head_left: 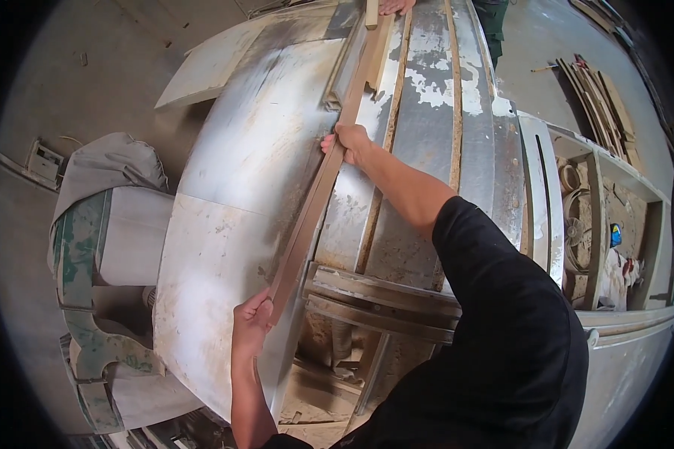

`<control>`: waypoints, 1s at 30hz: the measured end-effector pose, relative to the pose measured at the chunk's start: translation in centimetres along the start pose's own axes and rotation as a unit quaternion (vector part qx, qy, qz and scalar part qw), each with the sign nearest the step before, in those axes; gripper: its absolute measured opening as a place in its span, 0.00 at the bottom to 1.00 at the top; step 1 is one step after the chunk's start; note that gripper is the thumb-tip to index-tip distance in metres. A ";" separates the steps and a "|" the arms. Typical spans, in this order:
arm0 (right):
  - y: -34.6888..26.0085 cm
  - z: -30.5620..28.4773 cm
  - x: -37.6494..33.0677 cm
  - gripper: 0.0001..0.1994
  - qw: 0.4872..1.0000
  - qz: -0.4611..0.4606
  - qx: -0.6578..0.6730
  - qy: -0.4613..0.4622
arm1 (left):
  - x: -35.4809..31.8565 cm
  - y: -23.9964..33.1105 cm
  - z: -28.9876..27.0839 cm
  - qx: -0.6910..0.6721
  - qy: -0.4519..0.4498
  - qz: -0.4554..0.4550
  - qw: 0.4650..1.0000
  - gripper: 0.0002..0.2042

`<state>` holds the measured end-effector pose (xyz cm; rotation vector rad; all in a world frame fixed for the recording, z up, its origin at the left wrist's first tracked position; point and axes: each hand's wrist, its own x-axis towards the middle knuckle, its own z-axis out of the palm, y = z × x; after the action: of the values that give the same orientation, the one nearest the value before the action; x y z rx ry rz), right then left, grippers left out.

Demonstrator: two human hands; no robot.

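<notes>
A long, narrow brown wooden strip (pixel 307 213) runs from near my body to the far side of a worn, pale metal machine table (pixel 232 157). My left hand (pixel 252 318) is closed on the strip's near end, by the table's front. Farther along, my right hand (pixel 350 142) grips the same strip, with its fingertips showing on the left side. Past it, the strip lies beside a metal fence-like piece (pixel 335 93). Another person's hand (pixel 397 6) rests at the far end, next to a short, light wooden piece (pixel 371 15).
Grooved metal table sections (pixel 423 142) stretch to the right. Below them, an opening shows dusty inner parts (pixel 329 374). A wooden shelf frame (pixel 595 224) holds odds and ends. Boards (pixel 595 105) lie stacked on the floor. A green machine (pixel 82 247) with grey cloth (pixel 116 168) stands left.
</notes>
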<state>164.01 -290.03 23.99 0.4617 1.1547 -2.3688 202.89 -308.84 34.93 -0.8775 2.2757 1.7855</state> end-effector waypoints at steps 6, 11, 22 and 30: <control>-0.2 0.2 0.8 0.17 0.999 -0.030 0.031 0.011 | -1.1 -0.4 -0.6 0.019 -0.012 0.002 1.000 0.16; -0.3 0.6 0.8 0.18 0.999 -0.023 0.011 0.023 | -1.9 -0.9 -0.9 0.007 -0.016 0.003 1.000 0.15; -1.7 0.0 1.8 0.16 0.999 -0.025 -0.002 0.023 | -2.7 -2.4 -1.9 0.006 -0.016 0.013 1.000 0.15; -2.0 0.1 2.2 0.17 0.998 -0.052 0.011 0.026 | -3.1 -2.9 -2.4 0.008 -0.031 0.023 0.999 0.16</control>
<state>161.10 -289.59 24.33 0.4841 1.2053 -2.4737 207.49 -310.33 34.49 -0.7632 2.2862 1.7830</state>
